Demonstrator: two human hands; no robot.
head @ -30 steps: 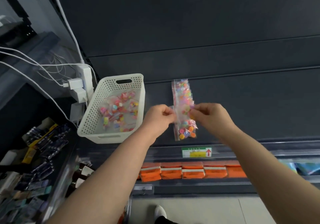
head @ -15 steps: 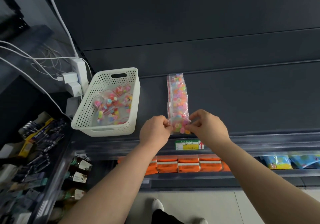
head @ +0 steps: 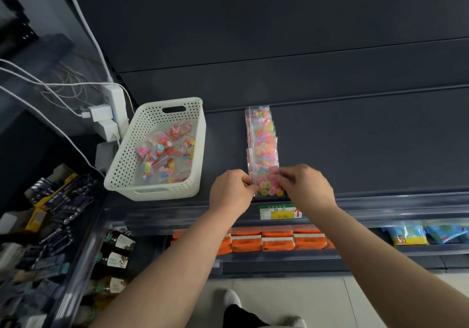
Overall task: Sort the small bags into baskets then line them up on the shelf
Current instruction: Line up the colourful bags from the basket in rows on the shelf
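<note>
A row of small clear bags of coloured buttons (head: 262,137) lies in an overlapping line on the dark shelf (head: 355,144), running from the back toward the front edge. The nearest small bag (head: 268,185) sits at the front end of that row. My left hand (head: 232,191) pinches its left edge and my right hand (head: 305,188) pinches its right edge. To the left stands a white perforated basket (head: 127,160) with several more loose button bags (head: 167,155) inside it.
A white power strip with plugs and cables (head: 111,114) hangs left of the basket. A green and yellow price tag (head: 279,212) sits on the shelf lip. Orange packets (head: 276,241) and blue packets (head: 426,235) fill the shelf below; bottles (head: 118,249) stand lower left.
Both hands brought the held bag down from above the row to the row's front end on the shelf. The camera view shifted slightly.
</note>
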